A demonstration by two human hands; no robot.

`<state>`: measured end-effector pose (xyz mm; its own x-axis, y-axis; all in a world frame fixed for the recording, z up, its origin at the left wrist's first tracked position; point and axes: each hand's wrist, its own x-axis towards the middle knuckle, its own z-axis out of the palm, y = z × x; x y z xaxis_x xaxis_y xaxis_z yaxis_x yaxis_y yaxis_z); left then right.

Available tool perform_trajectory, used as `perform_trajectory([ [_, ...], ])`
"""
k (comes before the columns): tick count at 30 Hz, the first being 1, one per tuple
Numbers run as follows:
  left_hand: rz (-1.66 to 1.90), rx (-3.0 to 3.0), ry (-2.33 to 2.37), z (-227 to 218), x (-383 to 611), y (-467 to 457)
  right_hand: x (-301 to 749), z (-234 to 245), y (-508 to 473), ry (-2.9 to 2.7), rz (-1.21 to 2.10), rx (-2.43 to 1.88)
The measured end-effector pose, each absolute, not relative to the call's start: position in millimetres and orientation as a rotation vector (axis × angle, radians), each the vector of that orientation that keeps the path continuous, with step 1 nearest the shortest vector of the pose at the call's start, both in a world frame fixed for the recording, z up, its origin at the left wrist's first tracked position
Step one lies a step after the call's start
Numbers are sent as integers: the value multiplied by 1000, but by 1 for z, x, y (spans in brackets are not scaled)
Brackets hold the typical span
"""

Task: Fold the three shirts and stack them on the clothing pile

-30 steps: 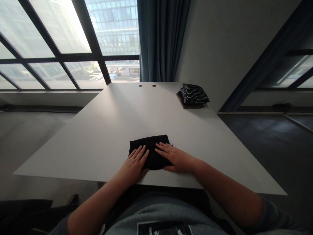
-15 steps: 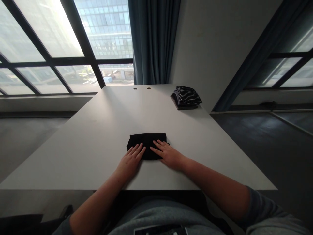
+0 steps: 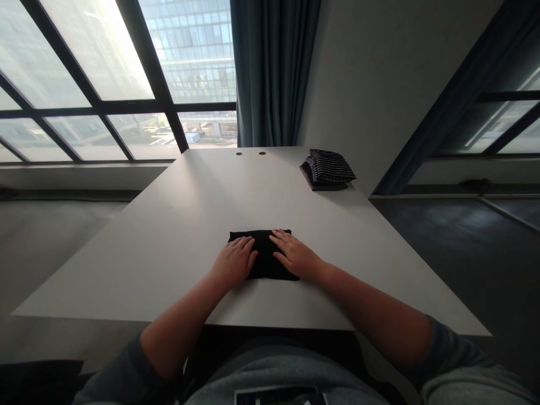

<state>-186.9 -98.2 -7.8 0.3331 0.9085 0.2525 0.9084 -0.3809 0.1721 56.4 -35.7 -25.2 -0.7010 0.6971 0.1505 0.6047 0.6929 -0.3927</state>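
A folded piece of black cloth (image 3: 264,259) lies flat on the white table in front of me, its kind of garment not shown. My left hand (image 3: 235,260) rests palm down on its left part, fingers stretched out and thumb apart. On the right part lies my right hand (image 3: 296,254), also flat, with its fingertips near the far edge of the cloth. A strip of black fabric shows between the two hands. Neither hand grips the cloth; the palms hide its left and right sides.
The white table (image 3: 181,225) reaches from my body to the wall. At its far right corner sits a stack of folded dark cloths (image 3: 331,169), the top one striped. Two round holes (image 3: 251,153) are near the far edge. Behind hangs a blue curtain (image 3: 274,73) beside windows.
Both hands have slid forward over the black cloth, toward its far edge. My view has shifted slightly left, so the table and stack appear farther right.
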Motion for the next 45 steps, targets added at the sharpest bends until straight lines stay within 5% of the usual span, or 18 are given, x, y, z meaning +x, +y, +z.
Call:
perform_trajectory([
  [22, 495, 1794, 2312, -64, -224, -53, 67, -67, -9, -2409, 376, -1723],
  [38, 975, 1718, 1960, -58, -228, -53, 77, -76, 12, -2327, 439, -1567],
  [45, 1131, 1627, 1805, -47, -226, -53, 75, -58, 8, -2169, 719, -1395],
])
